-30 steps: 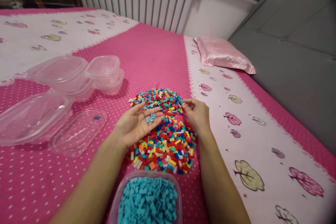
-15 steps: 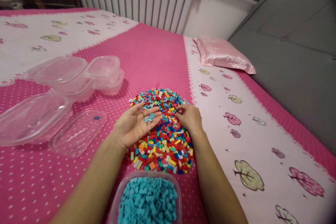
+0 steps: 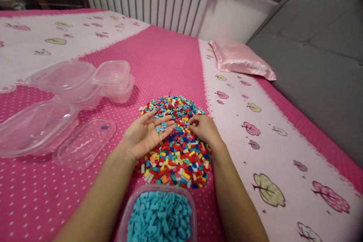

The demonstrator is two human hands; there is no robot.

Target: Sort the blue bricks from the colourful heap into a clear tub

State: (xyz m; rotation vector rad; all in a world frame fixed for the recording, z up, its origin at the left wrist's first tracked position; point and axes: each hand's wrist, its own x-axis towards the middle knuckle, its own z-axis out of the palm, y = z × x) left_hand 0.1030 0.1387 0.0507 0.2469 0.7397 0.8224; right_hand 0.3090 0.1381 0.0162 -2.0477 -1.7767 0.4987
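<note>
My left hand (image 3: 147,134) is palm up over the pile, its fingers stretched out, holding a few light blue toy bricks (image 3: 162,127) on them. Opposite it, my right hand (image 3: 202,128) has its fingers bent in a pinch at the pile's right side. What lies between those fingertips is too small to make out. Beneath both hands spreads a pile of small toy bricks (image 3: 181,155) in red, yellow, blue, white, orange and green. Nearest to me stands a clear plastic box (image 3: 193,211) filled with light blue bricks (image 3: 160,215).
Clear plastic containers (image 3: 62,77) are stacked on the left, with a smaller stack (image 3: 112,73) beside them. A large container (image 3: 36,128) and a loose lid (image 3: 85,143) lie closer. A pink pillow (image 3: 241,58) rests near the grey headboard (image 3: 312,45). Behind the bed is a radiator (image 3: 147,0).
My right hand has shifted slightly left, toward my left hand, with its fingertips lower on the pile. My left hand and the bricks on it have stayed nearly still.
</note>
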